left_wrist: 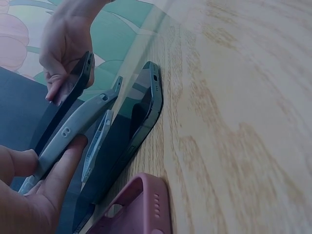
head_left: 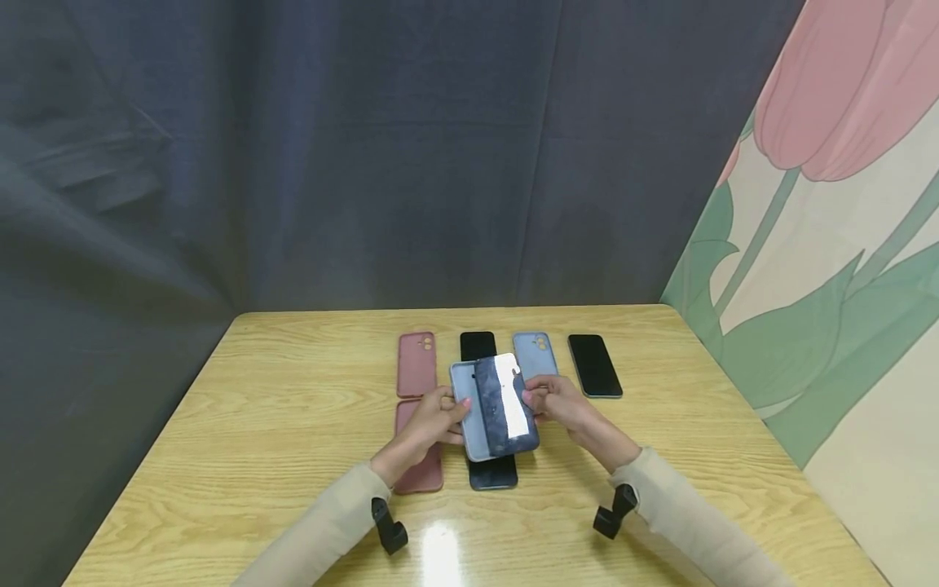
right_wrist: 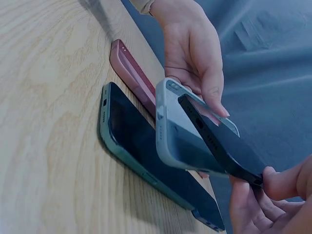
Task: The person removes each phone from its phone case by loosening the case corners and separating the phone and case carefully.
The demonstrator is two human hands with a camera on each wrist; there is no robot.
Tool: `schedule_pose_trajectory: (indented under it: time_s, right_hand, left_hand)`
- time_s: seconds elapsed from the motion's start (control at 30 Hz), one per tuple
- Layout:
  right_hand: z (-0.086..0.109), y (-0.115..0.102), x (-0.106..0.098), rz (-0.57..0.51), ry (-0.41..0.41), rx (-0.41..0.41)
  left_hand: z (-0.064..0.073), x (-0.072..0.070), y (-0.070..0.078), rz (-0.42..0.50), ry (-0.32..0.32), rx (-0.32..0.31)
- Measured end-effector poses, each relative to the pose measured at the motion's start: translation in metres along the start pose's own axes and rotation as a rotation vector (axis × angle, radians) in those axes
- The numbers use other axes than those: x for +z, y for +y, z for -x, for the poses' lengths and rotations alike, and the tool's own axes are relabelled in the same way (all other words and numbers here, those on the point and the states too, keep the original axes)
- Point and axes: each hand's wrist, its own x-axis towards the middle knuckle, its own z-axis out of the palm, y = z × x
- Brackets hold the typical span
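Observation:
My left hand [head_left: 427,425] grips a light blue phone case [head_left: 471,412] by its left edge, thumb on the rim, held above the table with its inside facing up. Between the thumb and fingers of my right hand [head_left: 561,403] is a dark phone [head_left: 502,420], pinched at its right edge. The phone lies tilted over the case's right part, its glossy face catching a white reflection. In the right wrist view the phone [right_wrist: 222,141] slants above the open case [right_wrist: 168,131], apart from it at the near end.
Beneath the held case lies a dark phone [head_left: 494,476], and another phone [head_left: 477,344] lies behind. Pink cases [head_left: 416,367] [head_left: 421,477] are at the left. A second blue case [head_left: 533,352] and a dark phone [head_left: 594,367] lie back right. A curtain [head_left: 396,163] hangs behind the table.

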Motion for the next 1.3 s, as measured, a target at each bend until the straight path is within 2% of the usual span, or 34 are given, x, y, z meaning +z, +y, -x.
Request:
schedule_pose_trajectory:
  time_s: [0.23,0.57,0.87,1.03,1.3]
  right_hand:
    - [0.009,0.001,-0.014,0.053,0.027,0.012]
    - [0.018,0.014,-0.041,0.12,0.052,0.024]
    - [0.031,0.026,-0.069,0.167,0.043,0.044]
    - [0.038,0.035,-0.085,0.197,0.042,0.061]
    - [0.044,0.048,-0.102,0.185,0.048,0.086]
  left_hand:
    - [0.0,0.0,-0.001,-0.004,0.012,0.0]
    - [0.0,0.001,-0.003,-0.002,0.027,-0.015]
    - [0.001,0.001,-0.004,-0.01,0.021,-0.027]
    - [0.001,0.002,-0.003,0.016,0.036,-0.023]
    - [0.001,0.002,-0.001,0.019,0.064,-0.024]
